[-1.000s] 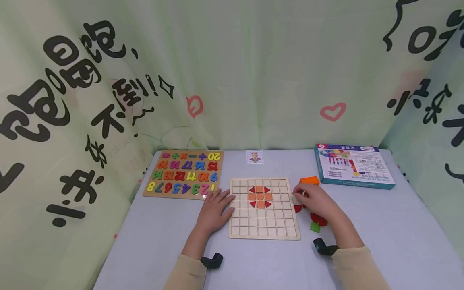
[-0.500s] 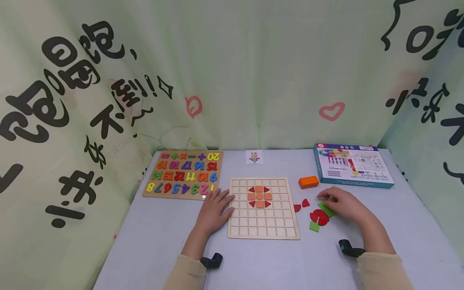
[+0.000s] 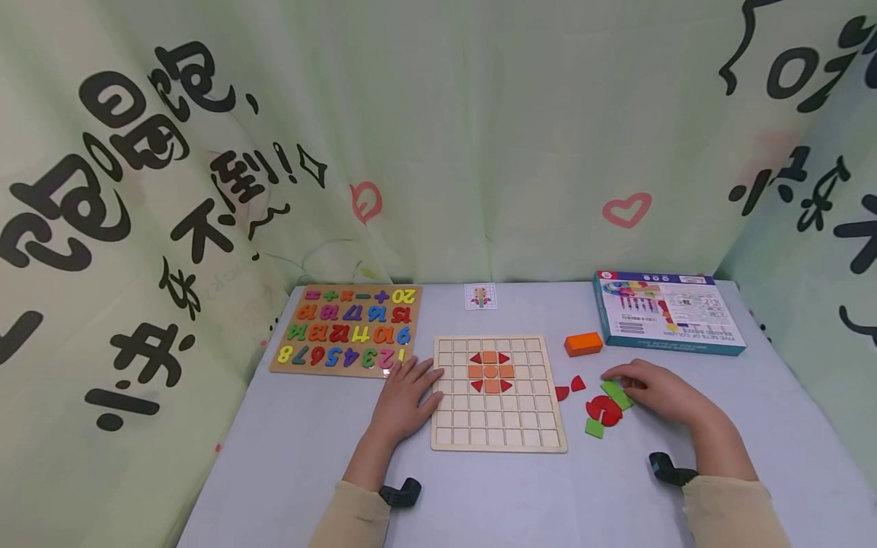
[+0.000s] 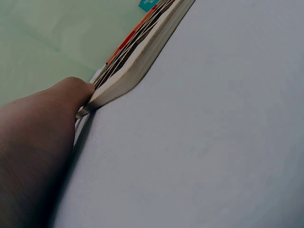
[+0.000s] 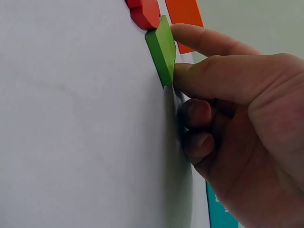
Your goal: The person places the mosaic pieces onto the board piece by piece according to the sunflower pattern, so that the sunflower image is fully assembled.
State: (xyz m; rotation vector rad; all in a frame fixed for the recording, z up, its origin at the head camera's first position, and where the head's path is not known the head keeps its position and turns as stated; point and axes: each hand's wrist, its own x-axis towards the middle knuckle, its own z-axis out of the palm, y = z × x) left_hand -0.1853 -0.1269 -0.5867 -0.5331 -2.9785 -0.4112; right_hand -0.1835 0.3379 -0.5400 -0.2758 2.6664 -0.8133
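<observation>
A wooden grid board lies on the table with an orange and red pattern in its upper middle. My left hand rests flat on the table, fingers straight, touching the board's left edge. To the right of the board, my right hand pinches a green piece between thumb and forefinger. In the right wrist view the green piece stands on its edge against the table. A red round piece, two small red pieces and a green square lie close by.
An orange block sits above the loose pieces. A blue box lies at the back right, a number puzzle board at the back left, and a small picture card behind the grid board. Green curtains surround the table.
My right hand has moved right from the board's right edge to the loose pieces and taken hold of the green piece. The left hand has stayed put.
</observation>
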